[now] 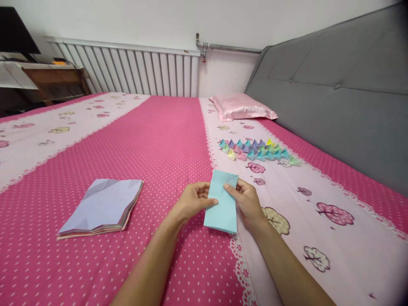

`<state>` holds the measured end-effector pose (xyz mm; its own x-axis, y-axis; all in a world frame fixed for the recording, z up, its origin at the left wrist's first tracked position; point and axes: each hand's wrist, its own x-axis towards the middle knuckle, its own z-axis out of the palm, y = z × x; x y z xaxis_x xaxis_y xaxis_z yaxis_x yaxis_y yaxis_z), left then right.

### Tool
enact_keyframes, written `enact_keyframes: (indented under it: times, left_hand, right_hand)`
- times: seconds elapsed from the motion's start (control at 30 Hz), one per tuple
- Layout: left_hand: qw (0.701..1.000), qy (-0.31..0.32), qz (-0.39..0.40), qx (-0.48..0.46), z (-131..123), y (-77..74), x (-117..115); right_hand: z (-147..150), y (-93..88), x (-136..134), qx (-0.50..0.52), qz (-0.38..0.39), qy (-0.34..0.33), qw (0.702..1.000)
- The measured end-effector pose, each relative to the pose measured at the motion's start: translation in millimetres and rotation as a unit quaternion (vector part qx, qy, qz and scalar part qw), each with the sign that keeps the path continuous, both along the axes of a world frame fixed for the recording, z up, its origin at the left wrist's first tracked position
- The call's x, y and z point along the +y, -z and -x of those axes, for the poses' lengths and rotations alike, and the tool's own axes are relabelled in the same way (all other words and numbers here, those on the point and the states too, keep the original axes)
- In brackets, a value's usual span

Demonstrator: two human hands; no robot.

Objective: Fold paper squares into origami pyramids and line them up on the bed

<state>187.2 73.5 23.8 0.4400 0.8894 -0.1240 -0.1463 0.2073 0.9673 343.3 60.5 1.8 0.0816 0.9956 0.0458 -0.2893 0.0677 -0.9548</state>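
A light blue sheet of origami paper (222, 212), folded into a tall rectangle, is held upright above the bed between my two hands. My left hand (195, 197) pinches its left edge, thumb on the front face and fingers behind. On the upper right side, my right hand (247, 199) grips it the same way, with the thumb lying across the front. A slanted crease shows near the top right corner. To the left lies a stack of square paper (103, 204) with a lilac sheet on top. Beyond my right hand stand several small folded paper boats (251, 149) in rows.
The bed has a pink dotted and floral sheet (172, 140). A pink satin pillow (242, 106) lies near the grey padded headboard (328, 85). A white radiator (134, 68) runs along the wall. A desk (54, 76) with a black monitor (15, 32) stands at far left.
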Motion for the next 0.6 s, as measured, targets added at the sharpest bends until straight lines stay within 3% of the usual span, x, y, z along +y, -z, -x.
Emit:
enact_keyframes:
  times: [0.2,0.37,0.6]
  left_hand:
    - [0.996,0.082,0.044,0.004,2.6,0.5,-2.5]
    - [0.998,0.063,0.010,0.028,5.1,2.4,-1.9]
    - [0.997,0.069,0.033,0.033,9.9,-6.7,-3.3]
  right_hand:
    - [-3.5,-0.6,3.8,0.041,0.018,0.039,0.998]
    - [-5.8,1.1,4.9,0.086,0.023,0.017,0.996]
    - [-8.4,-4.4,2.7,0.093,0.035,-0.017,0.995]
